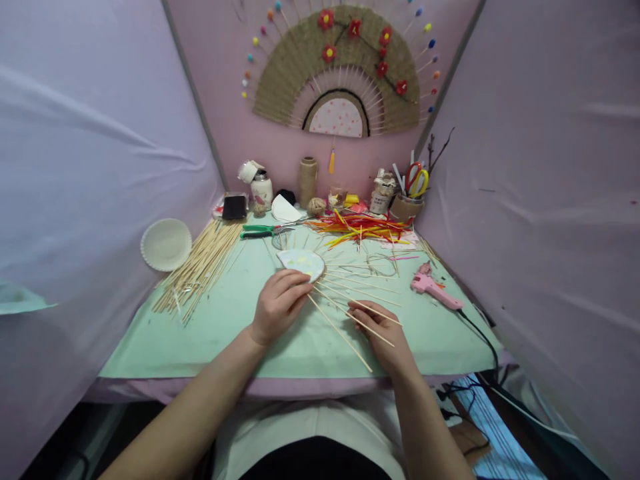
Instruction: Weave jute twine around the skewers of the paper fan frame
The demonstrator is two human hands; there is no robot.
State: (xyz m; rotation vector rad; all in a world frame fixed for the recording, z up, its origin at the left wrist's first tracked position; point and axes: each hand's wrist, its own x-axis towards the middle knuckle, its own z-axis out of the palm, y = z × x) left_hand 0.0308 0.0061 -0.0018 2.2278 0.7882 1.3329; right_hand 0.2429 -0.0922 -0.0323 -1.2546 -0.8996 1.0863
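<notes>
My left hand (283,303) is closed on the lower edge of a small fan frame (303,262), a pale half-round piece with yellowish marks and a dark rim. Thin wooden sticks (363,287) spread from its curved edge, mostly to the back and right. The longest ones point toward me. Among these front sticks, my right hand (380,330) is closed in a pinch, and two sticks cross over its fingers. What its fingertips grip is too small to make out. Loose twine (383,265) curls on the table just behind the sticks.
Left lie a pile of wooden sticks (205,267) and a white paper plate (166,245). Green-handled pliers (260,231) and red and yellow strips (360,227) lie behind. A pink glue gun (435,290) is at right, its cord running off the edge. A large decorated fan (280,80) hangs behind.
</notes>
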